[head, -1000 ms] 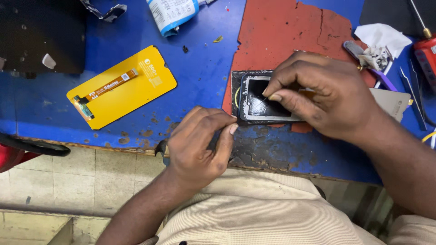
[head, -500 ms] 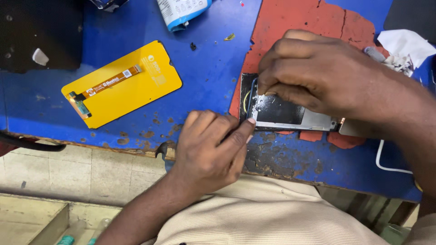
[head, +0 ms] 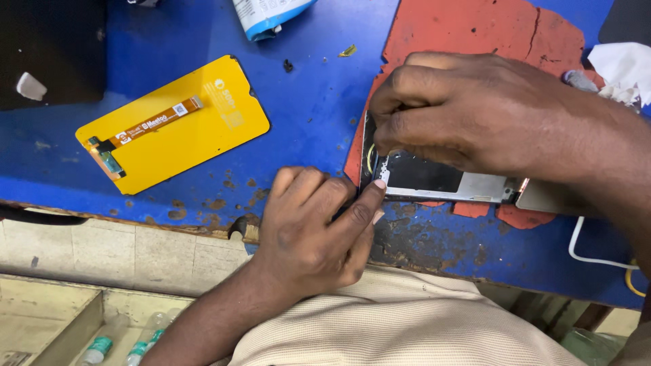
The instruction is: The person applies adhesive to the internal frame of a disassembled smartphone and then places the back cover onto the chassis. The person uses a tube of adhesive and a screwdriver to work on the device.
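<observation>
While the right hand (head: 475, 115) clamps the opened phone (head: 441, 179) on the red mat (head: 475, 34), the left hand (head: 319, 230) — curled, thumb at its corner — seems to be prying; steady, gentle leverage looks needed.

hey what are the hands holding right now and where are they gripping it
The right hand presses down on the opened phone, fingers over its left end. The left hand touches the phone's lower left corner with its thumb tip; whether it holds a tool cannot be told.
</observation>
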